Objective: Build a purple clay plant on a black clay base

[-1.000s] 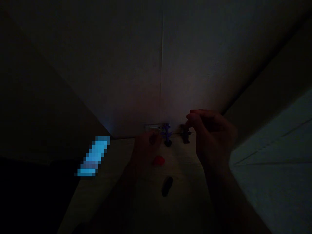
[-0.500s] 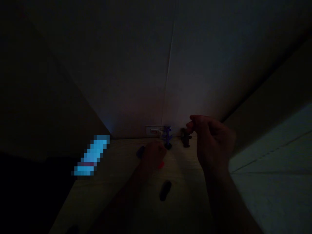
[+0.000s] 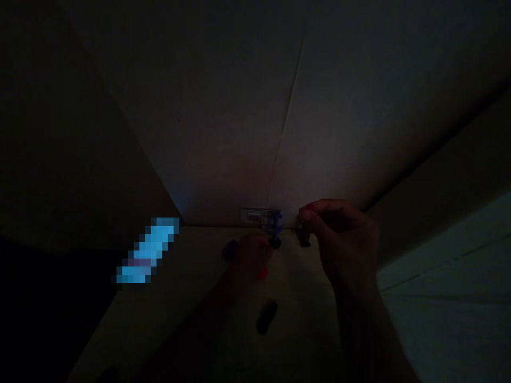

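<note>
The scene is very dim. My left hand (image 3: pixel 251 254) rests low over the wooden surface with its fingers curled, right beside the black base of a purple figurine (image 3: pixel 275 226). What those fingers hold, if anything, is hidden. A small red object (image 3: pixel 262 274) shows under that hand, and a dark blue lump (image 3: pixel 230 250) lies at its left side. With thumb and fingertips pinched together, my right hand (image 3: pixel 347 242) hovers in front of a small dark figurine (image 3: pixel 305 235), partly covering it. Anything in the pinch is too dark to make out.
A power strip or socket (image 3: pixel 253 217) sits against the back wall (image 3: pixel 223 149), behind the purple figurine. On the wooden surface (image 3: pixel 295 340) nearer me lies a black oblong object (image 3: pixel 267 317). A blurred bright blue screen (image 3: pixel 149 250) glows at the left.
My right hand has come slightly down and left, its fingertips now over the dark figurine's top. My left hand stays nearly in place. The view has shifted a little and darkened.
</note>
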`<state>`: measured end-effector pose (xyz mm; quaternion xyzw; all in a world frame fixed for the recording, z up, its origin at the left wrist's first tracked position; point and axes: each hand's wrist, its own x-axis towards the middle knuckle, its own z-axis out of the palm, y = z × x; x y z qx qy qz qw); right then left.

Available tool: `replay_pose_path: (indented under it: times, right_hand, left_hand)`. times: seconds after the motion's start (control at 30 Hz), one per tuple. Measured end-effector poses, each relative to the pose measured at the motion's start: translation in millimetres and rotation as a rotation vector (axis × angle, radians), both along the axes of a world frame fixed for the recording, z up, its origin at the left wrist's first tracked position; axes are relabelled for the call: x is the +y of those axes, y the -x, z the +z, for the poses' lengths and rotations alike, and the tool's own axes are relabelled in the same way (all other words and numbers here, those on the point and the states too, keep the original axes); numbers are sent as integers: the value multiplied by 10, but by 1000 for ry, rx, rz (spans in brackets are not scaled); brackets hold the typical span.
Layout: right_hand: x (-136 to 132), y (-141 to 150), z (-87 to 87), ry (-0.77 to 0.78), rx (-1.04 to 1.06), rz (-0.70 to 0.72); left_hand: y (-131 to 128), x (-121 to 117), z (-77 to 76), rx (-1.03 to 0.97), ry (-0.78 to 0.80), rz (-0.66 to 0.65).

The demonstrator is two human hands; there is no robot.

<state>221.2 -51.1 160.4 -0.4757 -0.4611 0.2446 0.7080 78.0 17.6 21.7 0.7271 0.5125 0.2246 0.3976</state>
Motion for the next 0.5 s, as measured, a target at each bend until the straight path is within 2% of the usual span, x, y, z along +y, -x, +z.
replay_pose_path:
  times: [0.13, 0.5]
  right_hand:
    - [-52, 25, 11, 1, -8, 85]
    - [-94, 55, 67, 33, 16, 200]
  left_hand:
    - [-5, 6, -40, 9, -6, 8]
    - [-3, -2, 9, -41, 13, -7]
